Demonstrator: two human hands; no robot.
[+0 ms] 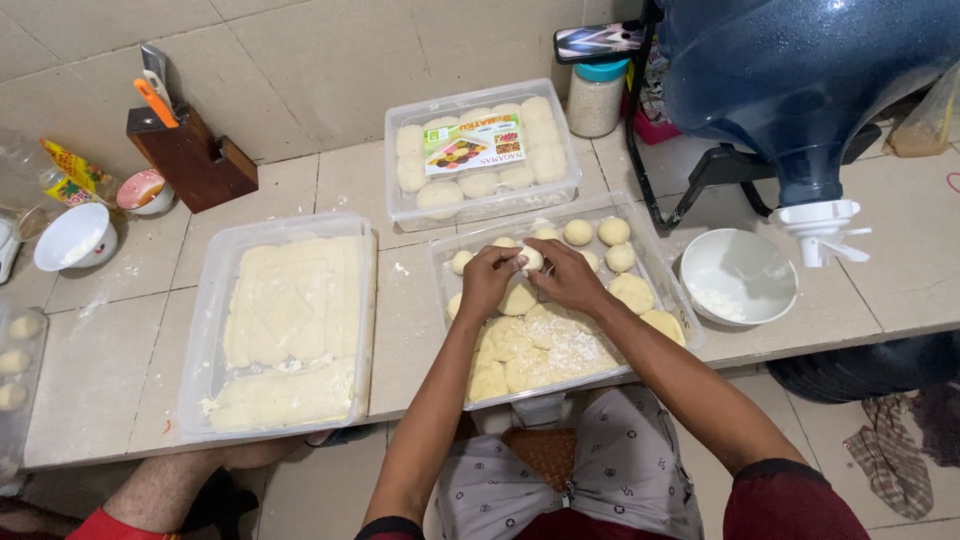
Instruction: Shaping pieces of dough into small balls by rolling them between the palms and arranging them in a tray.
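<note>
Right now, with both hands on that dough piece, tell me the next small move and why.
Probably set the dough ball, pinched by the left hand and right hand, beside the finished balls at the far end of the tray; it looks rounded already.

Sitting on the worktop [140, 300]: slab tray [285, 325] at left, dough-ball tray [560, 300] at right, lidded box [482, 150] behind both, bowl [738, 276] further right under the water bottle [800, 80], knife block [190, 155] standing back left.

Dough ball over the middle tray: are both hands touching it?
Touching. The head view shows the left hand and right hand fingertips pinching the dough ball.
</note>
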